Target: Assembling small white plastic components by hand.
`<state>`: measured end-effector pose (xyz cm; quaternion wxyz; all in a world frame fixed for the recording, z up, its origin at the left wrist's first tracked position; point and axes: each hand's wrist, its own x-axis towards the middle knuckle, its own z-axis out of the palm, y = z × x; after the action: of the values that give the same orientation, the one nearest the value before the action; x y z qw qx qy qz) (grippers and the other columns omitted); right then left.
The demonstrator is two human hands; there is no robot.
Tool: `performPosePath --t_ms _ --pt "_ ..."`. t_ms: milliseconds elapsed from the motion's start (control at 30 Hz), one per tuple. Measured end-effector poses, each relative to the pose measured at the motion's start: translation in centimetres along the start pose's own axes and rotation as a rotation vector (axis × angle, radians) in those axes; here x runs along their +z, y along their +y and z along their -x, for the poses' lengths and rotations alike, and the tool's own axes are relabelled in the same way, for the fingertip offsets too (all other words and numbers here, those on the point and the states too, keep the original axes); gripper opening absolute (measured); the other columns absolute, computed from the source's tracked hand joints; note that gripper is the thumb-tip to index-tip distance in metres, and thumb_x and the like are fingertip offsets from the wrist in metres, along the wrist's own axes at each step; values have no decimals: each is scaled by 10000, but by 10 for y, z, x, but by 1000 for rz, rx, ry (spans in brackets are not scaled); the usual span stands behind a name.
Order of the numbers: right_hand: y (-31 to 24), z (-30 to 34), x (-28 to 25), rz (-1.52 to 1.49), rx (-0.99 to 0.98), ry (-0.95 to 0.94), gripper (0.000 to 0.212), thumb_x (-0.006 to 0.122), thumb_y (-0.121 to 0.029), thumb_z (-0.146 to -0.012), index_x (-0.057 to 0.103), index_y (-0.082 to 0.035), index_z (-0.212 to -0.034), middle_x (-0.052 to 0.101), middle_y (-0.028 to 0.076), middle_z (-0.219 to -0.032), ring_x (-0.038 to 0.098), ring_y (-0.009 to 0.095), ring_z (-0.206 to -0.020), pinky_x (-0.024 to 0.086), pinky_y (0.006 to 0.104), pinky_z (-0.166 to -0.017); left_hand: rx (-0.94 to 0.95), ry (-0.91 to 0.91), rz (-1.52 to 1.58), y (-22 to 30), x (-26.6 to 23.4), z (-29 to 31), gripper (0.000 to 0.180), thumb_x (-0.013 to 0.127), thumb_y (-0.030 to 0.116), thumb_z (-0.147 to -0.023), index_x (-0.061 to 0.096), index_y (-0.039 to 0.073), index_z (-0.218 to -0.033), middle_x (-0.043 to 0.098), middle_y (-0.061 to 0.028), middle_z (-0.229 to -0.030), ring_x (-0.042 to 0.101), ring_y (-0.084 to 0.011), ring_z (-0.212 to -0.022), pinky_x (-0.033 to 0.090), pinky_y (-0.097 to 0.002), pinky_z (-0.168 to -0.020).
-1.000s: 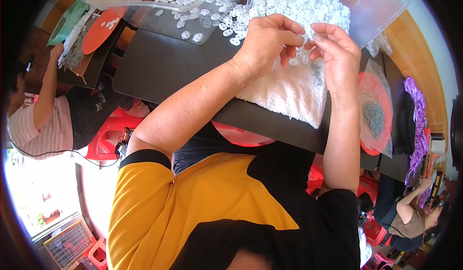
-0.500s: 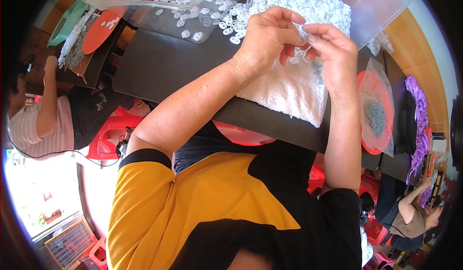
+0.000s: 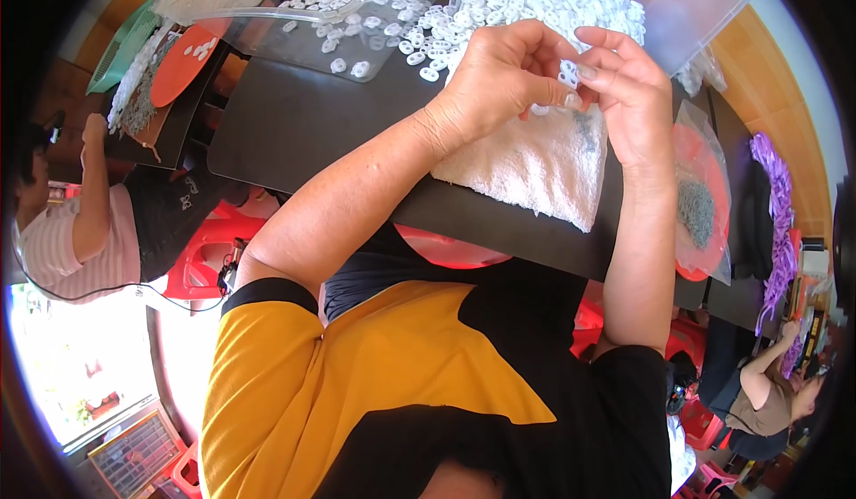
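Note:
My left hand (image 3: pixel 506 75) and my right hand (image 3: pixel 631 98) meet above a cream terry towel (image 3: pixel 535 167) on the dark table. Between their fingertips is a small white plastic piece (image 3: pixel 568 73) with holes in it, pinched by both hands. Another white piece (image 3: pixel 539 109) shows under my left thumb, just over the towel; I cannot tell whether it is held. Behind my hands rises a big heap of white oval two-hole pieces (image 3: pixel 553 4). Some of my curled fingers are hidden.
A clear plastic tray (image 3: pixel 392 62) with more white pieces lies at the far left. At right, a red plate (image 3: pixel 685 156) holds small grey metal parts (image 3: pixel 695 214) in a clear bag. Co-workers sit at left (image 3: pixel 76 231) and far right (image 3: pixel 762 392).
My hands have shifted slightly right and drawn a little apart. The white plastic piece between my fingertips now shows more clearly, with its holes facing up.

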<state>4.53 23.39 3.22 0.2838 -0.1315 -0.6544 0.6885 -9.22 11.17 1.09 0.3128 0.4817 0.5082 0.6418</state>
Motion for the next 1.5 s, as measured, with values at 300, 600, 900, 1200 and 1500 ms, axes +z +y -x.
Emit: performPosePath --t_ms 300,600,900,1200,1500 --pt "-6 4 8 56 62 45 233 656 -112 -848 641 30 -1033 660 68 -806 611 140 -685 443 248 -608 8 31 -34 0 -1 2 272 759 -28 -767 666 -20 -1022 615 -24 -754 560 -46 -613 431 -192 -466" --pt "-5 5 5 165 161 -60 188 613 -189 -907 664 -8 -906 640 43 -740 604 121 -637 430 232 -580 -42 55 34 4 -4 2 263 752 -50 -760 669 -37 -1010 622 -31 -760 578 -53 -612 430 -187 -458" --pt "-10 7 7 75 182 -82 219 600 -205 -925 653 7 -904 620 42 -721 599 130 -619 420 220 -536 4 85 -14 5 -2 3 269 804 17 -724 662 -20 -949 621 -20 -735 577 -52 -603 467 -198 -492" --pt "-11 9 4 68 176 -133 227 613 -202 -919 649 20 -889 605 40 -699 596 135 -580 431 221 -526 68 47 -169 2 -2 5 294 817 57 -758 674 10 -1011 611 5 -752 535 -23 -606 421 -174 -475" --pt "-12 12 12 92 165 -72 233 599 -208 -925 648 15 -878 612 36 -697 584 121 -571 422 217 -518 116 61 -111 0 -3 6 322 829 81 -750 670 24 -1023 610 13 -779 538 -20 -651 437 -176 -511"
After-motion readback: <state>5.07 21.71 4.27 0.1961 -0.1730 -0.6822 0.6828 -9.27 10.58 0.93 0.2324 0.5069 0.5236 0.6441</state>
